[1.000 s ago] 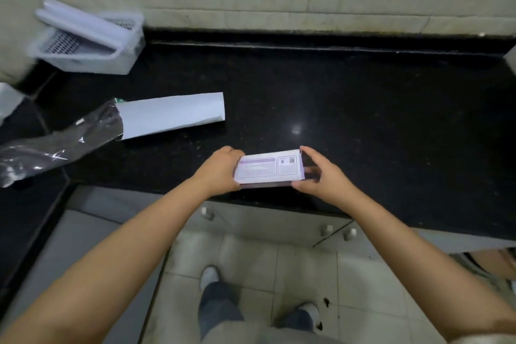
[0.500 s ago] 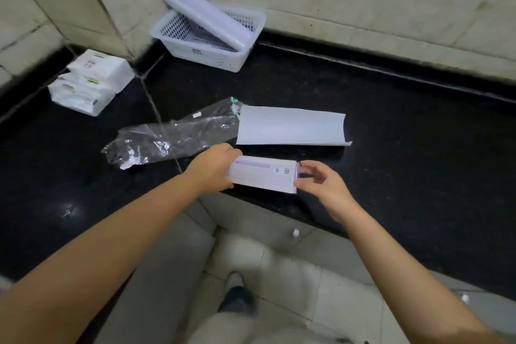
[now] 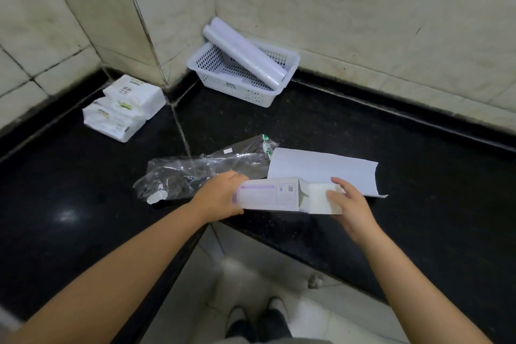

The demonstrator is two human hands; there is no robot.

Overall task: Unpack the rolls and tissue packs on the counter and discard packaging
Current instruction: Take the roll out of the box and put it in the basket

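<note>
My left hand grips the left end of a white and purple carton held just above the counter's front edge. The carton's right end flap is open, and my right hand holds the white contents sticking out of it. Behind the carton lie a loose white paper sheet and an empty clear plastic wrapper. A white roll rests slantwise in a white perforated basket in the corner. Wrapped tissue packs are stacked at the left against the wall.
The black counter runs along two tiled walls that meet in a corner. Its front edge drops to a tiled floor where my feet stand.
The carton's right end has been opened and white contents now stick out into my right hand. The view swung further left, bringing the basket and the tissue packs toward the middle.
</note>
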